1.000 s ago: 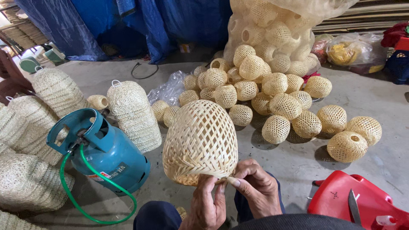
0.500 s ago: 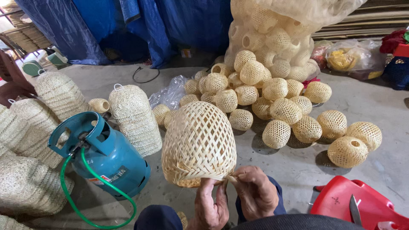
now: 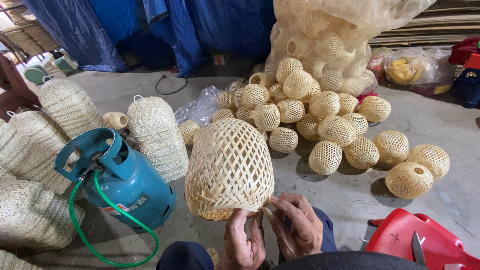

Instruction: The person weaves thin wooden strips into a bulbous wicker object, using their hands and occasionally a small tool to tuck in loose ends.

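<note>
While both hands pinched its lower rim, the left hand (image 3: 244, 245) and the right hand (image 3: 299, 231) held a pale, dome-shaped woven bamboo shade (image 3: 229, 169) upright just above the knees. Its weave looked complete; only the edge seemed under work. Just left lay a teal gas cylinder (image 3: 122, 182) with a dark rectangular label and green hose (image 3: 107, 220). Beyond sat a heap of small woven balls (image 3: 320, 117), a tall netted sack of them (image 3: 325, 40), and clear plastic bags (image 3: 410, 67) far right.
</note>
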